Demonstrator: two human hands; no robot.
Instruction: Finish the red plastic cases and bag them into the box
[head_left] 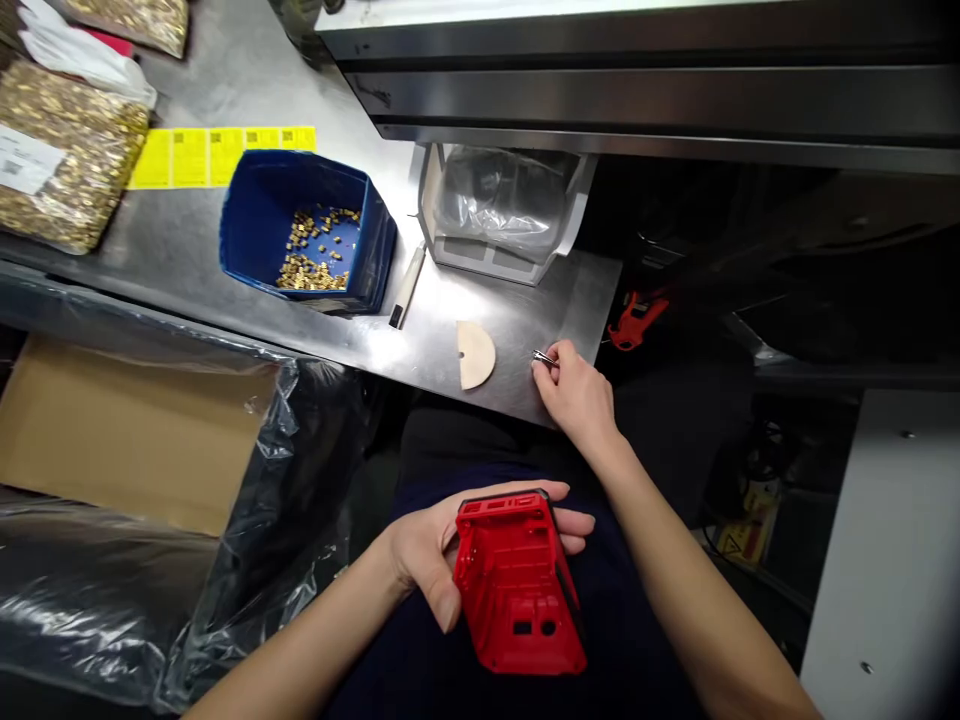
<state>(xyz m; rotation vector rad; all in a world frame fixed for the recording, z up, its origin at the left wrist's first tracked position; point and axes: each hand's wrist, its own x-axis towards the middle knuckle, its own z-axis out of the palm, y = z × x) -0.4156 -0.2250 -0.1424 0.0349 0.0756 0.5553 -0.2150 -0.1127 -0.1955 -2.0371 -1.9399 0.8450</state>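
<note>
A red plastic housing (517, 590), open on top with black trim along its edges, rests in my left hand (427, 555). The thumb lies along its left side, and the other fingers reach under it and show at the right. At the front corner of the metal table, my right hand (581, 390) pinches a small shiny metal tool that looks like a nail clipper (543, 357). To its left lies a pale half-round disc (476, 355) with a small notch. Beyond the disc is a light-handled knife or similar tool (407, 288).
A blue bin (300, 175) holds many small brass parts (315, 270). Behind the disc stands a grey bin (495, 255) with clear plastic bags. Yellow labels (191, 158) and a bag of brass parts (67, 150) lie left. A plastic-lined carton (127, 430) stands lower left; an orange tool (637, 318) is at right.
</note>
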